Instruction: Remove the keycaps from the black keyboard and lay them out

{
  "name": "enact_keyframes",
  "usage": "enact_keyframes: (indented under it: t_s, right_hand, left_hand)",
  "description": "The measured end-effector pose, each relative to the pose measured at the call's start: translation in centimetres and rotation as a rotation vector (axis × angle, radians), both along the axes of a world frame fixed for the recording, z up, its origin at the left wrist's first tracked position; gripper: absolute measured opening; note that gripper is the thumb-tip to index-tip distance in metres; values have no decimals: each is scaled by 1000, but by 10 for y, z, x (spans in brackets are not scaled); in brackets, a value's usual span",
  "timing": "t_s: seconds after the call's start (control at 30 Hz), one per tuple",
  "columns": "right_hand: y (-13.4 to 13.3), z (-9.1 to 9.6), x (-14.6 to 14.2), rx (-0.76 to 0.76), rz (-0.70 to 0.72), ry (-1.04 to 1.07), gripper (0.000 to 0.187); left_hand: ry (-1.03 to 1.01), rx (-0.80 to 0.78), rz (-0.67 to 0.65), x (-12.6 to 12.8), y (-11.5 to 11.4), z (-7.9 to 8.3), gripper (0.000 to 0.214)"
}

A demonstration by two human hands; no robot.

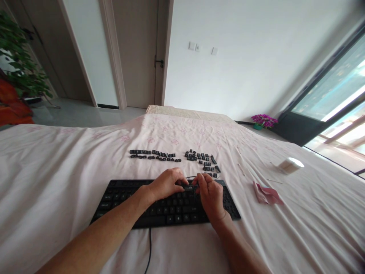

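Where hands (167, 185) (211, 195) crowd the keyboard (119, 198), keycaps (155, 154) lie beyond.

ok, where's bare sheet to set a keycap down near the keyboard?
Free: sheet left of the keyboard, and a strip between its right end and the pink cloth. Crowded: beyond the keyboard, rows of keycaps; its top edge, under left hand and right hand.

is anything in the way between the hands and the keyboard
Nothing visible does. The left hand and the right hand both rest on the far rows of the black keyboard, fingertips close together. The loose keycaps lie on the sheet beyond the keyboard, apart from both hands.
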State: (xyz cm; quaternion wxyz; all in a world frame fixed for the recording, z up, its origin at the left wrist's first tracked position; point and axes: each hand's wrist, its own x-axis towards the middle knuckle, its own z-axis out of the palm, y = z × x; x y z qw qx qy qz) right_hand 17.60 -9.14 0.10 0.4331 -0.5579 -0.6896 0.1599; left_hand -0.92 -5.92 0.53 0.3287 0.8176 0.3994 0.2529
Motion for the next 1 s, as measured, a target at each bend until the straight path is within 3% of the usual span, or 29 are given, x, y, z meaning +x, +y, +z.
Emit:
enact_keyframes:
  t_s: [0.3, 0.6, 0.83, 1.0]
  right_hand:
    - [-2, -1, -4, 64, 11, -78, 37]
    - [-3, -2, -3, 68, 39, -28, 33]
    - [3, 5, 4, -66, 167, 70, 28]
    - [5, 5, 4, -141, 87, 181, 33]
  left_hand:
    - [-1, 13, 11, 2, -1, 0, 19]
    - [-23, 12, 11, 1, -1, -2, 21]
    - [-70, -28, 45, 1, 0, -5, 26]
    - [-99, -48, 38, 1, 1, -6, 26]
